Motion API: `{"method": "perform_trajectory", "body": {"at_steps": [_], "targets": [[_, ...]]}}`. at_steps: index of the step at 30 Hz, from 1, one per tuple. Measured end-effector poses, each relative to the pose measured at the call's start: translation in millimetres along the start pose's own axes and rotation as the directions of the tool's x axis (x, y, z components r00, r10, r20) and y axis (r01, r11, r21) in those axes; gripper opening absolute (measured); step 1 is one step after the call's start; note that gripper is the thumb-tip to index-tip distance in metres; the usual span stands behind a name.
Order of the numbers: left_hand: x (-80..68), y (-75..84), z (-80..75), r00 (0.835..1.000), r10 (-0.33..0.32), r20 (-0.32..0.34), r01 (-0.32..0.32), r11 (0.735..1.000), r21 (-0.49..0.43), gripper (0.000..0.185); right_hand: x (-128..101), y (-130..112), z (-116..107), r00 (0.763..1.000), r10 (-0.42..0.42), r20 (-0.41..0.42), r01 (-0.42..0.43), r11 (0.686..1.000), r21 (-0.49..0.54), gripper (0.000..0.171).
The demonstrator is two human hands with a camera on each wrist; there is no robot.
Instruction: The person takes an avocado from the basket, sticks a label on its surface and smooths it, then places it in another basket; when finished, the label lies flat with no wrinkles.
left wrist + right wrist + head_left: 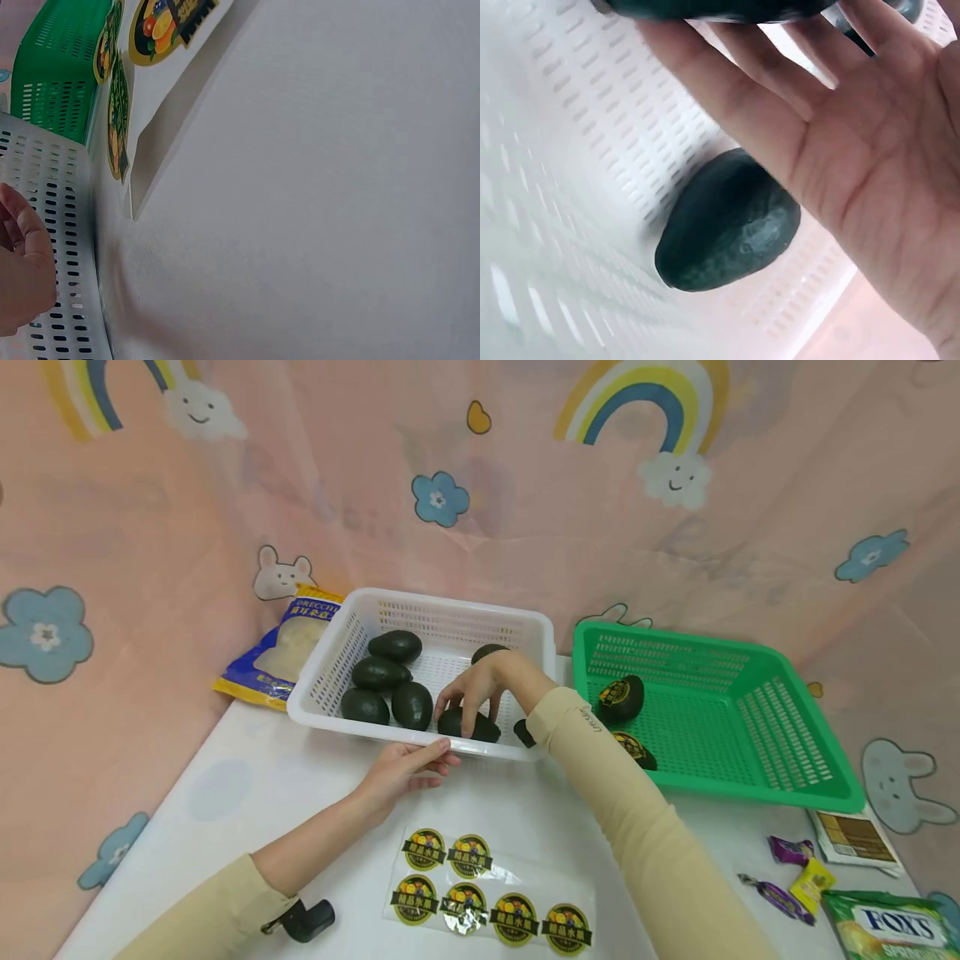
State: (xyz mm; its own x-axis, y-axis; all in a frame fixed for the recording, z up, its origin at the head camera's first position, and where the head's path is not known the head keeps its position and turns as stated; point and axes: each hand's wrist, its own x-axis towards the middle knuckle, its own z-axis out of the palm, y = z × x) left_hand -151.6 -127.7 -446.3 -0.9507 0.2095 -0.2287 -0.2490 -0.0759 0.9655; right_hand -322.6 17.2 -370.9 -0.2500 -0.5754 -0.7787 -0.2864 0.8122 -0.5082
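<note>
In the head view, my right hand (pixel 480 685) reaches into the white plastic basket (pixel 322 724) and grips a dark green avocado (pixel 480 729) near the front wall, thumb and fingers on either side. The right wrist view shows that avocado (pixel 720 6) at the fingertips and another avocado (pixel 727 225) beneath the palm. My left hand (pixel 401 772) holds the front rim of the white basket, thumb on the rim and fingers below it. Several more avocados (pixel 381 673) lie in the basket's left half; my right arm partly hides others.
A green basket (pixel 750 793) at right contains avocados with round labels (pixel 621 697). A sheet of round fruit stickers (pixel 465 881) lies in front. A blue-yellow pasta bag (pixel 277 652) is at left; candies (pixel 787 893) and a green FOX'S bag (pixel 892 927) are at right.
</note>
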Motion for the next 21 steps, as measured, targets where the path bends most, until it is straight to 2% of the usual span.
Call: {"method": "perform_trajectory", "body": {"at_steps": [3, 5, 9, 11, 14, 17, 21], "targets": [[0.5, -0.6, 0.2, 1.000, 0.002, 0.008, -0.002, 1.000, -0.001, 0.040, 3, 1, 1, 0.999, 0.040, 0.021, -0.040, 0.999, 0.018, 0.064], [0.4, -0.4, -0.3, 1.000, 0.001, 0.011, -0.001, 1.000, -0.001, 0.041, 2, 0, 0, 1.000, 0.029, 0.008, -0.029, 1.000, 0.010, 0.063], [-0.6, -0.3, 0.4, 1.000, -0.006, 0.012, 0.006, 1.000, 0.003, 0.039, -17, -3, -5, 0.997, -0.049, -0.059, 0.046, 0.998, -0.051, 0.063], [-0.8, -0.5, 0.5, 1.000, -0.008, 0.012, 0.008, 1.000, 0.002, 0.037, -32, -4, -8, 0.988, -0.116, -0.103, 0.107, 0.991, -0.086, 0.063], [-0.5, -0.7, 0.6, 1.000, -0.007, 0.008, 0.007, 1.000, 0.001, 0.035, -60, -5, -9, 0.960, -0.243, -0.143, 0.223, 0.965, -0.140, 0.063], [-0.4, -0.2, 1.3, 1.000, -0.003, 0.005, 0.003, 1.000, -0.004, 0.034, -92, -2, -4, 0.915, -0.368, -0.165, 0.334, 0.920, -0.203, 0.063], [-0.3, 0.4, 2.4, 1.000, -0.002, -0.005, 0.002, 1.000, -0.012, 0.033, -130, 11, 21, 0.864, -0.457, -0.209, 0.397, 0.876, -0.275, 0.063]]}}
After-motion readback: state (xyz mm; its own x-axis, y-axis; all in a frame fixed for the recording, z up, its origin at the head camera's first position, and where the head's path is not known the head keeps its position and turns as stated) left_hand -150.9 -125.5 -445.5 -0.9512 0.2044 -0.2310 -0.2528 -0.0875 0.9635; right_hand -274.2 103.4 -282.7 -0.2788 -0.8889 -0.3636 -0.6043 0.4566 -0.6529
